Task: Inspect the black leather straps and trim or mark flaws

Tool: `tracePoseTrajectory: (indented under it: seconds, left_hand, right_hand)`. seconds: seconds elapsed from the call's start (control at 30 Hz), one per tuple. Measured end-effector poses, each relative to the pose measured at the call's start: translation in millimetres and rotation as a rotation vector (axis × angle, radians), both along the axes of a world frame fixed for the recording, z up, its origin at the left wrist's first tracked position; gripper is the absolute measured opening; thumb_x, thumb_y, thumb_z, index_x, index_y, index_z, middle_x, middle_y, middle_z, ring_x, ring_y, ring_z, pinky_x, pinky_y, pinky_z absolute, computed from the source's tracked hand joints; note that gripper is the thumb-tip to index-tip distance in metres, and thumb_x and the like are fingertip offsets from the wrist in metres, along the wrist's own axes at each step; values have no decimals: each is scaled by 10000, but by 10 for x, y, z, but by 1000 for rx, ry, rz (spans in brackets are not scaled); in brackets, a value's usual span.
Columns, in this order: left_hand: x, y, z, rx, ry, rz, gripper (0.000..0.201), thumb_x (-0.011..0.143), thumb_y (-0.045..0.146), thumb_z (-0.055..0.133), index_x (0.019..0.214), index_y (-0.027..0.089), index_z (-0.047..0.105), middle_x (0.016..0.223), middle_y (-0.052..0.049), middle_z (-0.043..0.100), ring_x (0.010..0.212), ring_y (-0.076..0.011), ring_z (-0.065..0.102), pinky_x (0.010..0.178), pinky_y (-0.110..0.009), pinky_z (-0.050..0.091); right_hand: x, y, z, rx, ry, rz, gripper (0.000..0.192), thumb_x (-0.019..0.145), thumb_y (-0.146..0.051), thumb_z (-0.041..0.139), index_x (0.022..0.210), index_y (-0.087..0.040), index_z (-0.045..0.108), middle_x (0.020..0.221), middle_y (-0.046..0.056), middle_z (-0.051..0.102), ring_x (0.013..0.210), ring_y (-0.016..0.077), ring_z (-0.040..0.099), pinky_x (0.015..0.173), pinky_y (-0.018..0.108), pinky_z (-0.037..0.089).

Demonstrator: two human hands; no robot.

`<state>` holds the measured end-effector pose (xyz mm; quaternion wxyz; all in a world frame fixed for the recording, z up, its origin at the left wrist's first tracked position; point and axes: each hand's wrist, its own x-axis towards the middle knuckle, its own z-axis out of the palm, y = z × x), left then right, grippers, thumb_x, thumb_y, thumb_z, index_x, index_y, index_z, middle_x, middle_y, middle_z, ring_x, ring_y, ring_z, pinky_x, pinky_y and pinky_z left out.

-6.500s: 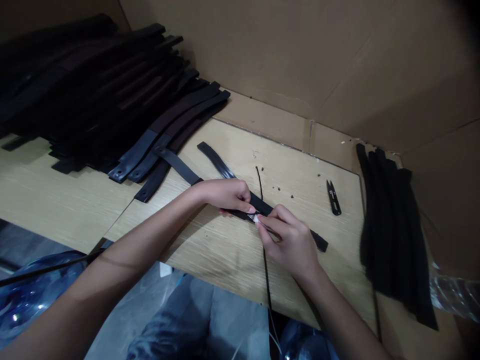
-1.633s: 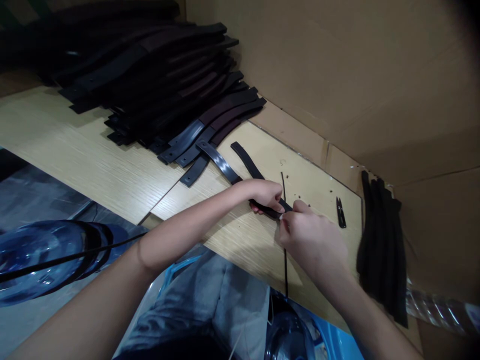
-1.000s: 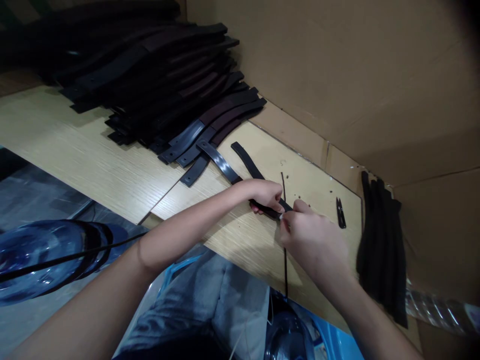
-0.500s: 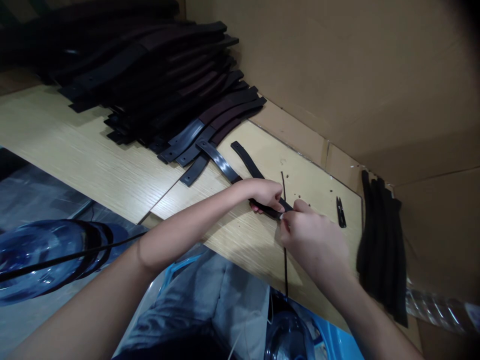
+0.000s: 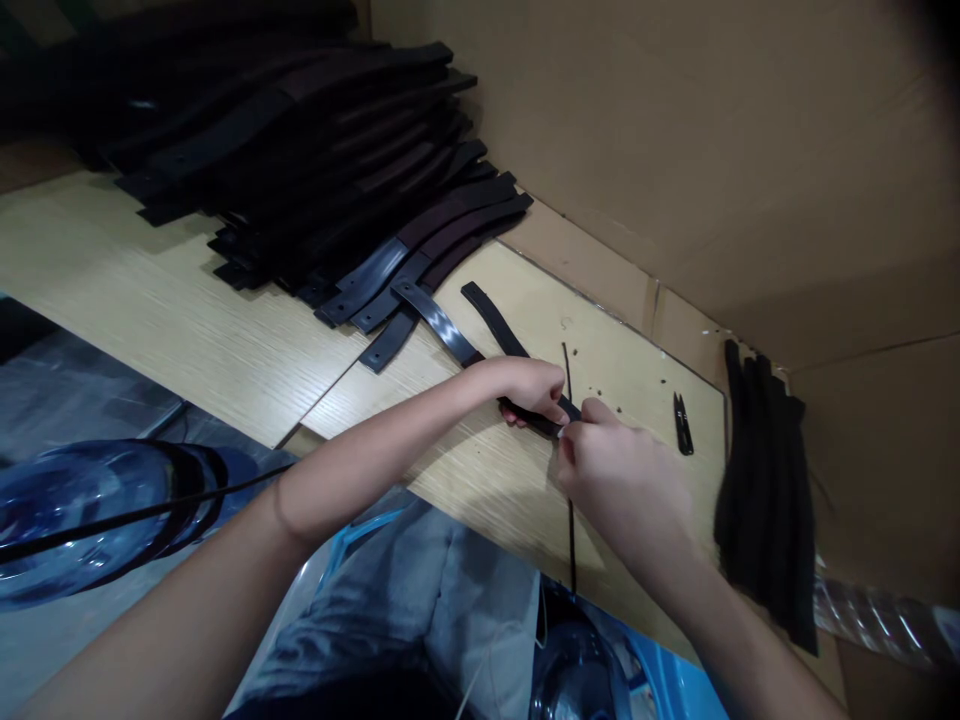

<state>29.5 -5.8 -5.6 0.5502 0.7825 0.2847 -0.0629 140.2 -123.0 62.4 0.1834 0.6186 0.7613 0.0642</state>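
Note:
Over the table, my left hand (image 5: 534, 388) is closed around a black curved strap (image 5: 442, 328), whose glossy end with a small hole points to the upper left. My right hand (image 5: 622, 465) is also closed, pinching the strap's other end close to my left thumb; its fingertips and that end are mostly hidden. A tiny white spot shows at the pinch, too small to name. Another dark strip (image 5: 491, 318) runs from the upper left to beneath my left hand. A thin black cord (image 5: 572, 550) passes under the hands and hangs over the table edge.
Many similar straps (image 5: 360, 140) are piled at the back left. Small black thread snips (image 5: 682, 424) lie to the right, near dark crumbs. Several black strips (image 5: 765, 490) rest by the cardboard wall (image 5: 712, 180). A blue water jug (image 5: 90, 510) stands below the table (image 5: 172, 290).
My right hand has shifted very slightly at the strap's end. My left hand keeps its hold in the same spot.

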Motion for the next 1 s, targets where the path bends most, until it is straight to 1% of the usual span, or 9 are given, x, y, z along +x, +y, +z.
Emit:
tracePoseTrajectory:
  seconds: [0.23, 0.33, 0.4, 0.53, 0.67, 0.73, 0.83, 1.0]
  left_hand:
    - [3, 4, -7, 4, -4, -7, 294, 836, 400, 545, 692, 146, 584, 492, -20, 554, 441, -153, 550, 464, -272, 446]
    - [8, 7, -20, 1, -1, -9, 298, 840, 408, 543, 739, 138, 619, 499, -24, 566, 446, -154, 552, 478, -277, 451]
    - [12, 10, -31, 4, -3, -12, 307, 843, 412, 540, 753, 134, 636, 496, -26, 570, 439, -150, 545, 478, -275, 446]
    - [13, 12, -40, 30, -15, -20, 321, 845, 410, 536, 733, 132, 650, 468, -23, 559, 422, -149, 537, 473, -274, 442]
    - [6, 0, -9, 26, -19, -23, 305, 852, 378, 524, 684, 143, 619, 442, -8, 536, 412, -142, 532, 463, -261, 432]
    - [3, -7, 15, 29, -22, -23, 317, 856, 369, 517, 635, 151, 584, 434, -5, 529, 405, -135, 524, 451, -251, 417]
    - [-1, -12, 42, 42, -12, -21, 354, 864, 382, 510, 593, 159, 551, 424, -3, 526, 396, -125, 512, 441, -240, 396]
    - [-5, -1, 31, 36, -11, -18, 339, 869, 390, 519, 634, 151, 571, 448, -1, 542, 391, -120, 521, 430, -231, 391]
  right_hand:
    - [75, 13, -44, 23, 71, 14, 208, 842, -201, 533, 769, -168, 725, 801, 39, 592, 439, 76, 385, 467, 298, 124]
    - [149, 15, -75, 42, 138, 21, 220, 848, -215, 539, 729, -172, 719, 792, 31, 585, 449, 77, 387, 473, 300, 142]
    - [213, 11, -108, 61, 222, 31, 227, 851, -218, 543, 716, -179, 722, 784, 28, 579, 477, 89, 425, 475, 297, 174]
    - [349, -6, -206, 105, 444, 45, 243, 867, -230, 537, 743, -192, 743, 760, 34, 575, 567, 127, 513, 496, 268, 282]
    - [481, -1, -335, 110, 653, 55, 241, 885, -238, 538, 801, -194, 760, 742, 29, 561, 599, 135, 533, 531, 249, 359]
    - [541, 14, -405, 104, 754, 63, 221, 885, -230, 551, 834, -185, 761, 742, 19, 550, 599, 126, 531, 547, 247, 380]
    - [597, 32, -498, 108, 875, 78, 188, 874, -221, 576, 836, -165, 751, 737, 6, 530, 595, 116, 520, 549, 246, 388]
    - [585, 4, -619, 163, 1027, 64, 159, 868, -202, 590, 842, -159, 741, 726, -5, 517, 605, 115, 523, 568, 245, 415]
